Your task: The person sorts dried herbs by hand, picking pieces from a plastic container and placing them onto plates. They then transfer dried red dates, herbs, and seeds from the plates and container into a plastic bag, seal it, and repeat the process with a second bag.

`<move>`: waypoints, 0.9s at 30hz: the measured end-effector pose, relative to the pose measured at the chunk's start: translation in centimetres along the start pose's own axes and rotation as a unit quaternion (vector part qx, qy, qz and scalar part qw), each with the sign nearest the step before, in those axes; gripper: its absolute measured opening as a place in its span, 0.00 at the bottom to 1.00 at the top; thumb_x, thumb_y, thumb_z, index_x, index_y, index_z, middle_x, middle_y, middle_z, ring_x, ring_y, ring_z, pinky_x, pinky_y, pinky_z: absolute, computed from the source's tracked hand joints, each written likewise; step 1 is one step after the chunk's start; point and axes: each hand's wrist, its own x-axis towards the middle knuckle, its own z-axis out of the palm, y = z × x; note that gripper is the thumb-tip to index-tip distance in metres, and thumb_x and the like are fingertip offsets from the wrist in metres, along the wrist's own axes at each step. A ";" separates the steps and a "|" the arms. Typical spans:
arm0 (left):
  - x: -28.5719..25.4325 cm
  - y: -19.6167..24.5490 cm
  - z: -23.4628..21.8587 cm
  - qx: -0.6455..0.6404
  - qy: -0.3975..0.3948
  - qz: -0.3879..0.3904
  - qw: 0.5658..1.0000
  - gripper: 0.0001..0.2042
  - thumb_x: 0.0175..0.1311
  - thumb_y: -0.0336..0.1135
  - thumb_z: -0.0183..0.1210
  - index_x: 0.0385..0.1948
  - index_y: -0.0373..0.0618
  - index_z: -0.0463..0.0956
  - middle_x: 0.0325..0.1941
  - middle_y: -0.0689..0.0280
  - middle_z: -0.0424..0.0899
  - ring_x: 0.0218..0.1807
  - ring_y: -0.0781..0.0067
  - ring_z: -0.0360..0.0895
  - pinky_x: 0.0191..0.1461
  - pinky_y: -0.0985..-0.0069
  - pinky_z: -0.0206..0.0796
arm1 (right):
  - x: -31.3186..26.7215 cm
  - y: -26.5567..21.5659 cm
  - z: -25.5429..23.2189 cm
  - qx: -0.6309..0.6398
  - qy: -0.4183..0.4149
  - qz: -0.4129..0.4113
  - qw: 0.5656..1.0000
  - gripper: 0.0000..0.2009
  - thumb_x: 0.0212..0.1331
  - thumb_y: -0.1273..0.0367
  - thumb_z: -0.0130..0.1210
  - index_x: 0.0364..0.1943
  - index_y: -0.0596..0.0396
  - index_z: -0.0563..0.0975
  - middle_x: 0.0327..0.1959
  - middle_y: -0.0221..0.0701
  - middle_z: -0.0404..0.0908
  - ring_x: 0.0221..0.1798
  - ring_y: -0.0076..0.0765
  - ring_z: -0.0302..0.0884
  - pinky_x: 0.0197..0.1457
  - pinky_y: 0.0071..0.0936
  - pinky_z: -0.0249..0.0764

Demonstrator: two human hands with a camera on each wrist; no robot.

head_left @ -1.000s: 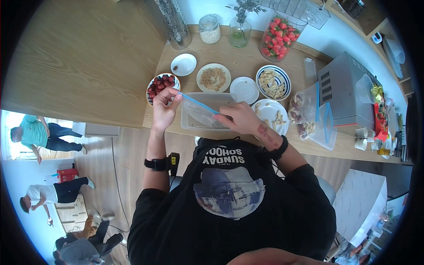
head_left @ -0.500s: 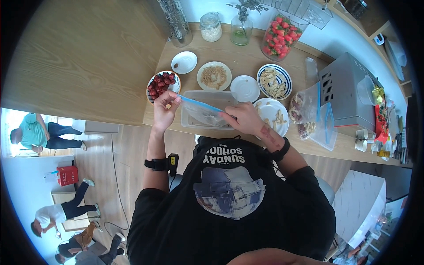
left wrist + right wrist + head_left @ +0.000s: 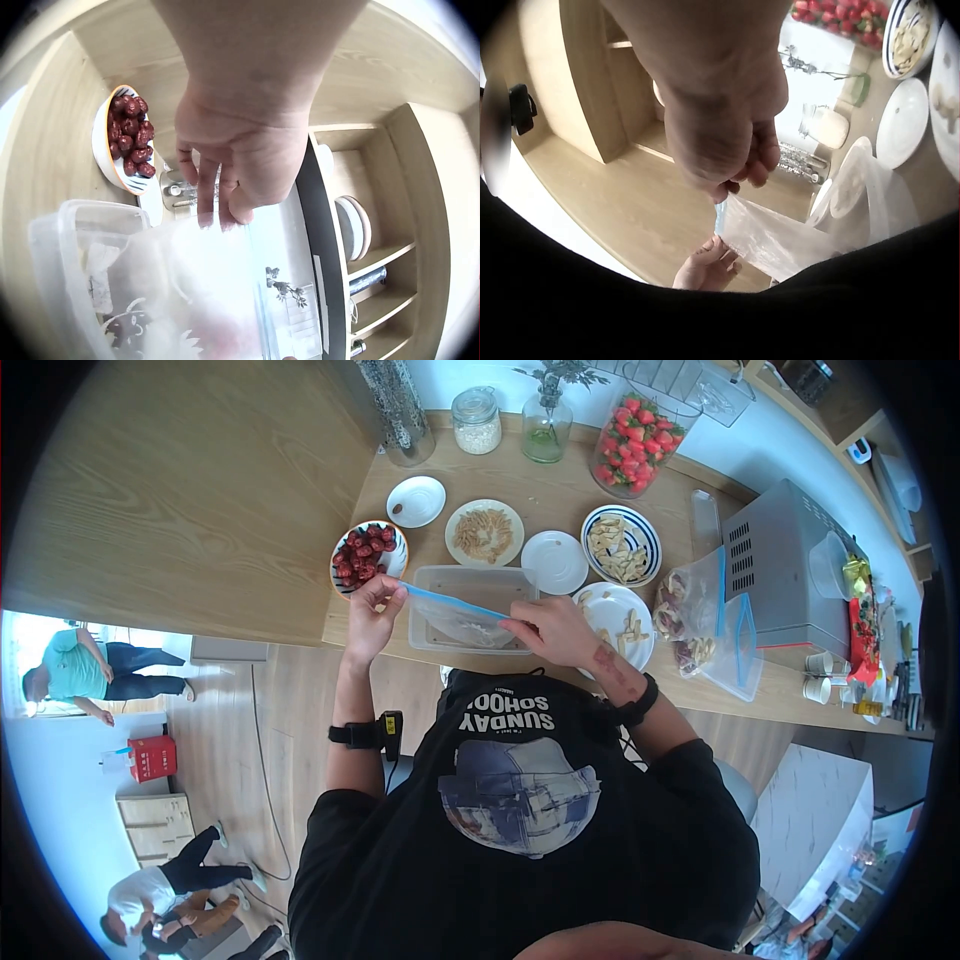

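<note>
A clear zip bag (image 3: pixel 460 624) with a blue strip along its top edge is stretched between both hands. My left hand (image 3: pixel 372 622) pinches one end of the strip between thumb and fingers. At the other end, my right hand (image 3: pixel 560 630) pinches the strip, its knuckles bent. The bag hangs over a translucent plastic container (image 3: pixel 418 640) near the counter's front edge. White printing and some dark and pale contents show through the plastic in the left wrist view. Just beyond the left hand is a bowl of red dates (image 3: pixel 362 552).
Behind the container stand a plate of thin pale pieces (image 3: pixel 484 534), a white plate (image 3: pixel 555 563) and a striped bowl of slices (image 3: pixel 620 546). Filled bags (image 3: pixel 684 605) lie at the right by a grey appliance (image 3: pixel 790 575). A strawberry jar (image 3: pixel 640 445) stands behind.
My left hand has lowered slightly and the right hand has shifted a little rightward, so the strip lies flatter. Both keep their pinch. People in the background have moved.
</note>
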 end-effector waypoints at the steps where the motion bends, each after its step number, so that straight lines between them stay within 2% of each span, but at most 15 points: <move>1: 0.0 0.1 0.1 0.003 -0.005 -0.004 1.000 0.04 0.68 0.31 0.62 0.35 0.42 0.78 0.31 0.74 0.82 0.37 0.85 0.74 0.43 0.80 0.64 | 0.0 0.1 0.2 0.010 0.006 0.003 1.000 0.14 0.65 0.62 0.58 0.24 0.53 0.74 0.17 0.37 0.76 0.21 0.51 0.74 0.25 0.41 0.68; 5: 0.2 0.6 0.0 -0.012 -0.022 -0.018 1.000 0.04 0.69 0.32 0.61 0.38 0.42 0.79 0.34 0.72 0.83 0.38 0.84 0.75 0.46 0.80 0.66 | 0.0 0.2 0.3 0.012 -0.001 0.015 1.000 0.13 0.65 0.62 0.58 0.26 0.52 0.74 0.17 0.38 0.76 0.22 0.51 0.75 0.26 0.41 0.68; 6: 0.2 1.0 0.0 0.008 -0.024 -0.017 1.000 0.05 0.69 0.32 0.61 0.41 0.42 0.80 0.37 0.71 0.84 0.41 0.82 0.77 0.48 0.78 0.66 | 0.0 0.1 0.1 0.012 -0.001 0.016 1.000 0.13 0.65 0.62 0.58 0.26 0.52 0.74 0.17 0.38 0.76 0.22 0.51 0.75 0.26 0.41 0.68; 8: 0.0 2.4 0.4 0.027 -0.028 -0.017 0.999 0.07 0.69 0.32 0.61 0.43 0.42 0.80 0.41 0.69 0.85 0.45 0.79 0.78 0.51 0.77 0.67 | 0.0 0.0 -0.2 -0.004 -0.058 0.020 0.998 0.12 0.65 0.61 0.59 0.28 0.52 0.75 0.18 0.37 0.77 0.22 0.50 0.76 0.26 0.41 0.69; 10: -0.1 4.9 1.4 0.110 0.011 0.031 0.993 0.12 0.65 0.32 0.64 0.49 0.45 0.80 0.49 0.66 0.84 0.54 0.70 0.78 0.58 0.69 0.64 | -0.1 -0.1 -0.1 0.003 -0.054 0.030 0.998 0.11 0.64 0.61 0.59 0.30 0.52 0.76 0.18 0.36 0.77 0.22 0.49 0.77 0.26 0.40 0.69; 11: -0.1 6.3 1.9 0.110 0.010 0.030 0.993 0.12 0.65 0.32 0.64 0.49 0.45 0.80 0.49 0.66 0.84 0.54 0.70 0.78 0.58 0.69 0.64 | 0.0 -0.1 0.0 0.010 -0.050 0.038 0.998 0.11 0.64 0.60 0.59 0.32 0.51 0.76 0.18 0.35 0.77 0.22 0.48 0.77 0.26 0.39 0.70; 13: -0.1 8.6 2.9 0.311 -0.034 0.163 0.936 0.17 0.59 0.34 0.68 0.51 0.48 0.80 0.52 0.66 0.84 0.60 0.64 0.76 0.63 0.62 0.58 | 0.1 -0.1 0.2 0.020 -0.042 0.039 0.998 0.10 0.64 0.61 0.59 0.33 0.51 0.77 0.18 0.35 0.78 0.22 0.47 0.78 0.26 0.39 0.71; 14: -0.2 9.1 3.4 0.312 -0.033 0.162 0.936 0.17 0.59 0.34 0.68 0.51 0.48 0.80 0.52 0.66 0.84 0.60 0.64 0.76 0.63 0.62 0.58 | 0.2 -0.1 0.2 0.029 -0.033 0.040 0.998 0.09 0.64 0.61 0.60 0.34 0.50 0.77 0.19 0.34 0.78 0.22 0.45 0.78 0.26 0.38 0.71; 16: -0.3 9.6 4.3 0.350 -0.161 0.179 0.906 0.19 0.54 0.37 0.70 0.49 0.50 0.81 0.50 0.66 0.84 0.60 0.65 0.75 0.62 0.62 0.56 | 0.3 -0.1 0.1 0.028 -0.029 0.033 0.999 0.09 0.64 0.61 0.60 0.34 0.50 0.78 0.21 0.34 0.80 0.23 0.44 0.79 0.27 0.38 0.72; 17: -0.4 9.6 4.7 0.346 -0.167 0.188 0.904 0.14 0.55 0.37 0.69 0.44 0.50 0.83 0.46 0.67 0.85 0.55 0.66 0.77 0.58 0.65 0.57 | 0.3 -0.1 0.0 0.027 -0.023 0.027 0.999 0.08 0.63 0.62 0.60 0.35 0.50 0.78 0.24 0.34 0.81 0.23 0.43 0.80 0.28 0.37 0.73; 18: -0.2 9.3 4.9 0.346 -0.167 0.189 0.904 0.14 0.55 0.37 0.69 0.44 0.50 0.83 0.46 0.67 0.85 0.55 0.66 0.77 0.58 0.65 0.57 | 0.3 -0.2 -0.1 0.026 -0.023 0.028 0.999 0.08 0.63 0.62 0.60 0.35 0.50 0.78 0.24 0.34 0.81 0.23 0.43 0.80 0.28 0.37 0.73; 20: 0.1 8.4 5.3 0.342 -0.197 0.170 0.903 0.09 0.56 0.34 0.67 0.38 0.48 0.83 0.39 0.66 0.84 0.48 0.63 0.78 0.55 0.66 0.60 | 0.4 -0.3 -0.3 -0.005 -0.040 0.033 0.999 0.08 0.63 0.62 0.60 0.35 0.50 0.78 0.28 0.35 0.83 0.26 0.41 0.81 0.30 0.36 0.74; 23: 0.4 8.3 5.7 0.330 -0.182 0.189 0.907 0.06 0.56 0.32 0.66 0.35 0.47 0.83 0.35 0.65 0.82 0.44 0.61 0.78 0.52 0.66 0.63 | 0.4 -0.4 -0.4 0.013 -0.061 0.046 0.997 0.09 0.62 0.61 0.61 0.35 0.50 0.78 0.30 0.35 0.83 0.28 0.42 0.82 0.32 0.37 0.75; 27: 0.3 8.5 6.2 0.316 -0.191 0.196 0.908 0.07 0.55 0.31 0.66 0.36 0.47 0.83 0.35 0.64 0.82 0.44 0.60 0.78 0.49 0.65 0.66 | 1.1 -1.1 -0.6 0.009 -0.054 0.033 0.998 0.10 0.61 0.59 0.61 0.35 0.50 0.78 0.29 0.33 0.83 0.30 0.44 0.82 0.33 0.38 0.76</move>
